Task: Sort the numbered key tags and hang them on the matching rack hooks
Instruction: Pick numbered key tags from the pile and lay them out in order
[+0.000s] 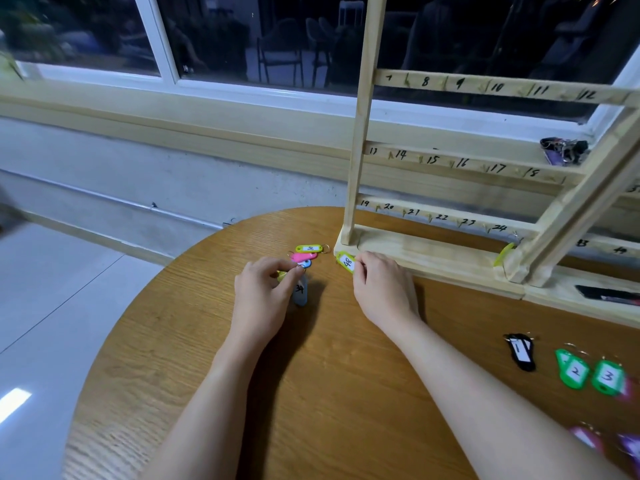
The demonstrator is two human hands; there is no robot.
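A wooden rack (360, 140) with numbered hooks, 7 to 24 readable, stands at the table's far right. My right hand (381, 289) pinches a yellow-green tag marked 48 (346, 262) beside the rack's base corner. My left hand (263, 289) pinches the ring of a grey tag marked 34 (300, 291), which hangs just over the table. Behind it lie a yellow-green tag (309, 248), a pink tag (302, 257) and a blue tag (305, 264). At the right lie a black tag 1 (521, 351) and green tags 2 (573, 370) and 3 (607, 377).
The round wooden table (329, 393) curves off to bare floor on the left. A bunch of keys (564, 150) lies on the window ledge behind the rack. Another yellow-green tag (504, 252) hangs at the rack's lower right. Pink and purple tags (588, 439) lie at the lower right edge.
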